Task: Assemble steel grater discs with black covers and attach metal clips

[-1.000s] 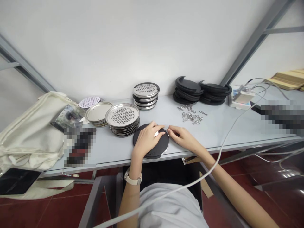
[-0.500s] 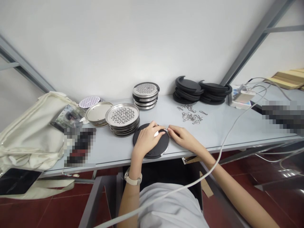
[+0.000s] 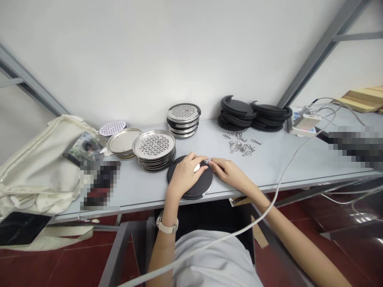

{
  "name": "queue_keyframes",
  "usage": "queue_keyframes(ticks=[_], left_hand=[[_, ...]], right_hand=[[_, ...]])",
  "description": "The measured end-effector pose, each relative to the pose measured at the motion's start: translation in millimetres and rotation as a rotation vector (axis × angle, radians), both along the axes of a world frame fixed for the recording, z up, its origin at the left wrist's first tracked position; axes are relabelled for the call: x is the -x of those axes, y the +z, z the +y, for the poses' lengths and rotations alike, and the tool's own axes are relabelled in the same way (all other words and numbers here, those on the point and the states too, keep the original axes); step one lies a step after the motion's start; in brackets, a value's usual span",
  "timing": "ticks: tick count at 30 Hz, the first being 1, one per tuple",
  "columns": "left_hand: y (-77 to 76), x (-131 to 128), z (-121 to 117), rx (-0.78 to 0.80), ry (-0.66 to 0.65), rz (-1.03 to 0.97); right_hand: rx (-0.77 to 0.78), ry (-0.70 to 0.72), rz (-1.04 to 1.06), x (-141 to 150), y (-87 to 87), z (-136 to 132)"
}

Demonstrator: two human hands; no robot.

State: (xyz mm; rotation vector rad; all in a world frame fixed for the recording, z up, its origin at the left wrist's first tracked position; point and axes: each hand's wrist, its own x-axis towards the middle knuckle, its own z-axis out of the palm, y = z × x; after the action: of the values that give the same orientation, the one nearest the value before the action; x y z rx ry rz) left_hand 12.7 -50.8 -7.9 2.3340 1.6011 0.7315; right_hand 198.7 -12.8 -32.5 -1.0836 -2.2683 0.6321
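Observation:
A flat black disc (image 3: 196,188) with a bright metal rim lies at the table's front edge. My left hand (image 3: 187,171) rests over its upper left part, fingers bent and holding it down. Between thumb and forefinger shows a small white patch; whether it is a loose piece or part of the disc I cannot tell. At the disc's upper right rim, my right hand (image 3: 224,169) is closed in a pinch. A small metal clip (image 3: 206,162) pokes out at its fingertips, touching the rim. More metal clips (image 3: 239,146) lie loose behind that hand.
Left of the disc stand stacked metal grater plates (image 3: 155,144) and plain round plates (image 3: 124,140). Assembled graters (image 3: 184,113) are piled behind, black round holders (image 3: 237,109) at the back right. A white cable (image 3: 279,187) crosses in front. A cream bag (image 3: 38,159) lies left.
My right fingertips have shifted slightly left towards the rim, and the metal clip has turned at the disc's edge. My left hand and the disc stay in place.

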Motion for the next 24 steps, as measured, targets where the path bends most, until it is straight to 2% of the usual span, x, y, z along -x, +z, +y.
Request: queue_keyframes(ticks=[24], left_hand=[[-0.6,1.7,0.8,0.013,-0.019,-0.005]], right_hand=[[-0.001,0.013,0.007,-1.3,-0.1,-0.2]])
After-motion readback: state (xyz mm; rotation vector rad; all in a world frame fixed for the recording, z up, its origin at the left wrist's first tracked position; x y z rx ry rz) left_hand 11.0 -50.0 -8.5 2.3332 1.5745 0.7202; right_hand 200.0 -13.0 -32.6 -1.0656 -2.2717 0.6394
